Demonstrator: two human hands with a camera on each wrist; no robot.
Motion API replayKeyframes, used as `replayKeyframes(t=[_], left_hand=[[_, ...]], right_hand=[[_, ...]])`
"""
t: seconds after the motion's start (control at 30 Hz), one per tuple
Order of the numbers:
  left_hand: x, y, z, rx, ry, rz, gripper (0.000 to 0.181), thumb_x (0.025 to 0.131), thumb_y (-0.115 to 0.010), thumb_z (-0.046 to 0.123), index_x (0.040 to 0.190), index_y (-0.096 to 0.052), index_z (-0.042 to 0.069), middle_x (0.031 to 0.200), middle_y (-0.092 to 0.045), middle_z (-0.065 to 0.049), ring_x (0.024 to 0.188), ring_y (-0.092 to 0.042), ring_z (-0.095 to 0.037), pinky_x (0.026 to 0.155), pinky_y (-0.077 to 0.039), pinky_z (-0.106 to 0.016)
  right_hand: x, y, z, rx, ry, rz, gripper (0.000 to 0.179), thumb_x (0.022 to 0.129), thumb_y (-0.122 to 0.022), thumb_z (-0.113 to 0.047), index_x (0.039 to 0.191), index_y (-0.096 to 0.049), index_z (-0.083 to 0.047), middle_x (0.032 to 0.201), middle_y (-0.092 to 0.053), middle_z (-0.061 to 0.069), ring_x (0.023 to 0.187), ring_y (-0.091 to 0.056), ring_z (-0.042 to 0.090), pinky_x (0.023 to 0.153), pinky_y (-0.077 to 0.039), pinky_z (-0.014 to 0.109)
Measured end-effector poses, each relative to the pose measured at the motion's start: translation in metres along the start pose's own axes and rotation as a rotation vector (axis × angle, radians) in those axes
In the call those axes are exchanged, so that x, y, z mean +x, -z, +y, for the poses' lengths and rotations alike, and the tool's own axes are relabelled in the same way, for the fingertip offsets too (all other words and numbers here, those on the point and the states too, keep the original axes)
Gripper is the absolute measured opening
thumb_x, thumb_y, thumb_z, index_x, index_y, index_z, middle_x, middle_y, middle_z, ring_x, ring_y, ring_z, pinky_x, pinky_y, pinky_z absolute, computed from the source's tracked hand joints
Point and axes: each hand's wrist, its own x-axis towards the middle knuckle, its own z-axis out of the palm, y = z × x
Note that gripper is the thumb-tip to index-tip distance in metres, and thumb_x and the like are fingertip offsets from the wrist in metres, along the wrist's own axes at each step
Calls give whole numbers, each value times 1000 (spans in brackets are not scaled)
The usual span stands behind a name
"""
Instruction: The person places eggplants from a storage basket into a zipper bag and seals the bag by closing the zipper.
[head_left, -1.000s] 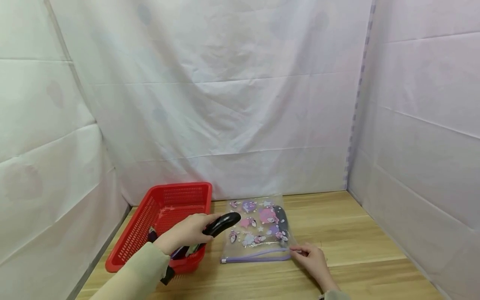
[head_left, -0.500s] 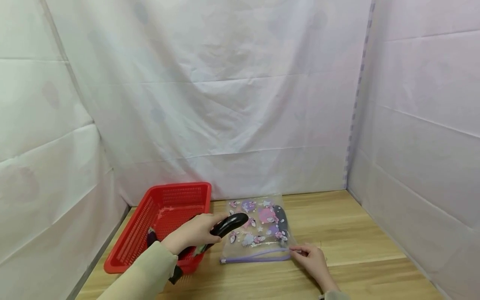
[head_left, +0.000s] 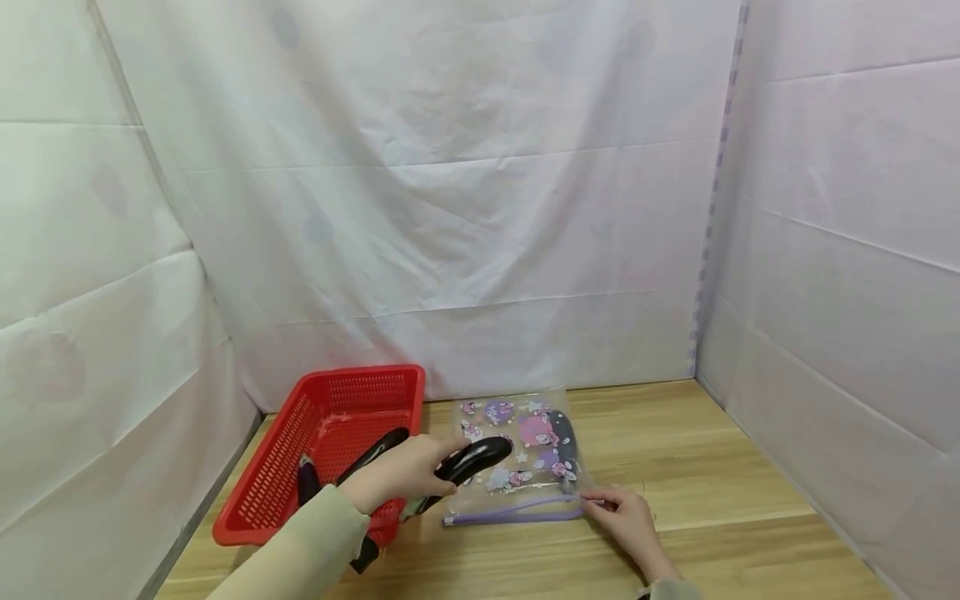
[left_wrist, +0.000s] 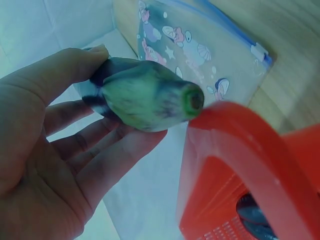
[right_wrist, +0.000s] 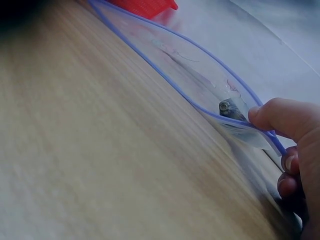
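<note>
My left hand (head_left: 405, 473) grips a dark glossy eggplant (head_left: 480, 456) above the left part of the zip bag. In the left wrist view its green stem end (left_wrist: 145, 97) faces the camera, thumb on one side and fingers on the other. A clear zip bag (head_left: 517, 479) with pink and purple prints lies flat on the table, its purple-edged mouth parted toward me. My right hand (head_left: 626, 525) pinches the right corner of that mouth. Inside the bag, along its right side, lies another eggplant (head_left: 564, 442); the right wrist view shows its stem end (right_wrist: 230, 107).
A red plastic basket (head_left: 262, 475) stands left of the bag, holding more eggplants (head_left: 307, 479); one dark end (head_left: 365, 554) sticks out past its near side. White cloth walls (head_left: 480, 208) enclose the wooden table (head_left: 675, 450) at the back and sides.
My left hand has carried the eggplant rightward, away from the basket and over the bag. The right hand keeps its pinch on the bag's corner, and the bag has stayed put.
</note>
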Motion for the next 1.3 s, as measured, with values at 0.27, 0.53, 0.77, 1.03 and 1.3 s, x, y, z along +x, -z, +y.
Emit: replayKeyframes(t=[0.27,0.53,0.77,1.03,1.3], left_hand=[[2,-6,4,-11,22,-34,66,82,-77,26,141,-51,13,113,-66,-2,82,-56,-5,73,-50,-27],[7,-17,8,-4,12,-55,70,81,-77,28,143,-49,16,101,-66,4,76,-54,-4,71,-48,-25],[11,-28,11,55,-63,-35,63,81,-78,25,137,-55,10,127,-61,-1,105,-59,-10,90,-47,-29],[12,-40,17,66,-71,-58,64,80,-78,26,137,-55,9,123,-63,-3,102,-59,-9,86,-48,-28],[17,-55,21,14,-70,-96,63,80,-78,25,136,-55,8,120,-64,0,98,-58,-4,84,-47,-24]], right_hand=[[0,1,-2,5,-17,4,13,73,-83,-10,83,-79,-16,72,-62,-12,62,-50,4,57,-42,23],[0,1,-2,8,-26,-4,14,73,-83,-9,83,-78,-17,72,-62,-12,63,-50,5,58,-42,23],[-1,0,-1,-9,-17,0,14,73,-83,-10,84,-78,-16,70,-61,-13,62,-49,4,58,-42,24],[0,1,-6,14,-56,-21,12,74,-82,-10,85,-79,-15,72,-62,-10,63,-50,5,59,-43,23],[0,0,-4,8,-13,-11,13,74,-82,-9,84,-79,-16,68,-59,-13,61,-48,6,57,-41,24]])
